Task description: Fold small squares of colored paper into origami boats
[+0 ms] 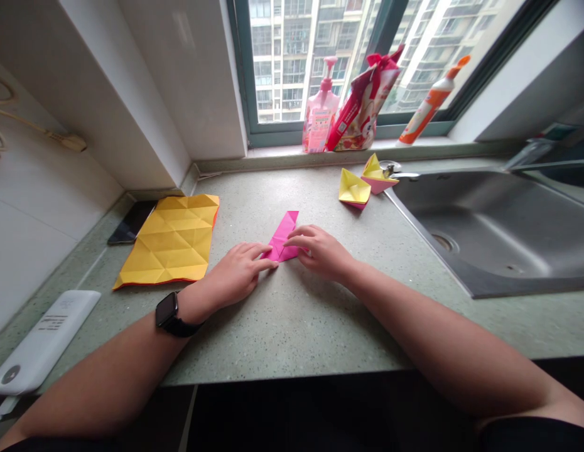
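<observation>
A folded piece of pink origami paper (283, 242) lies on the counter in front of me, with a narrow strip pointing away and a wider part near me. At its left lower edge, my left hand (235, 273) holds it down with thumb and fingertips. The fingers of my right hand (323, 251) are bent and closed on its right side, partly hiding that edge. Farther back stand two folded paper shapes, a yellow and dark pink one (355, 187) and a yellow and light pink one (379, 176).
Creased yellow sheets (172, 238) overlap a dark phone (132, 223) at left. A white power bank (49, 339) lies nearer me. The steel sink (499, 289) is at right. On the windowsill stand a pink pump bottle (320, 119), a red bag (365, 103) and an orange-white bottle (428, 107).
</observation>
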A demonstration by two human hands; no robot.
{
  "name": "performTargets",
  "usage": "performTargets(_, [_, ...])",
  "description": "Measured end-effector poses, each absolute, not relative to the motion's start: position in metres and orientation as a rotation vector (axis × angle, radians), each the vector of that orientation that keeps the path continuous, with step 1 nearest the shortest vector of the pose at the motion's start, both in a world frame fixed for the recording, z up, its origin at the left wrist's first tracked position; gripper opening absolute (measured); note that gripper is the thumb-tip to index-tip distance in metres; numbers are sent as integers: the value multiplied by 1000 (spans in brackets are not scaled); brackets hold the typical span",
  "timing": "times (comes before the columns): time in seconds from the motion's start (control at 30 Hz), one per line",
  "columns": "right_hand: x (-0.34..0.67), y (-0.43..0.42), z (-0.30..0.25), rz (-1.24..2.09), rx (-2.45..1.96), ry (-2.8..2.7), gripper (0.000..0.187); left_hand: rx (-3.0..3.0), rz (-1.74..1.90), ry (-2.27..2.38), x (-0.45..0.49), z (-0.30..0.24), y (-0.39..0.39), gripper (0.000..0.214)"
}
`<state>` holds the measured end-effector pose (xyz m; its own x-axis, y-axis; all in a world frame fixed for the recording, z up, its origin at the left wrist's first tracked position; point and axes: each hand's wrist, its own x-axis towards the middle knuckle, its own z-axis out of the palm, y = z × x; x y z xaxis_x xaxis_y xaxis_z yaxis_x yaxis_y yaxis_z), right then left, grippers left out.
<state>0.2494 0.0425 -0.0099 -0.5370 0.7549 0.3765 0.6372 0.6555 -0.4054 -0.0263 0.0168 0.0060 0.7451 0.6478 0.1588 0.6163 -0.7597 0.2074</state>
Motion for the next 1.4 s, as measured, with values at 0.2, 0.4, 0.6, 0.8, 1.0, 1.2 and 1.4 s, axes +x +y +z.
performTargets(0.2, [263,56,-28,159,-1408,-2133,78,2806,418,1277,-36,10,28,26])
performTargets(0.4, [268,65,-36,245,-1494,-2159,76,2741,361,1366,-36,12,27,25])
performTargets(0.6, [271,68,-37,247,-1483,-2153,69,2756,345,1360,-35,13,22,28])
performTargets(0.8, [276,75,-39,197,-1470,-2092,69,2773,322,1233,-27,13,16,32])
performTargets(1.0, [279,78,-33,227,-1451,-2085,34,2799,286,1206,-25,11,17,36])
performTargets(1.2, [279,76,-26,233,-1465,-2110,21,2806,285,1241,-26,10,17,33])
performTargets(1.4, [275,71,-22,204,-1441,-2131,18,2819,364,1269,-25,8,17,32])
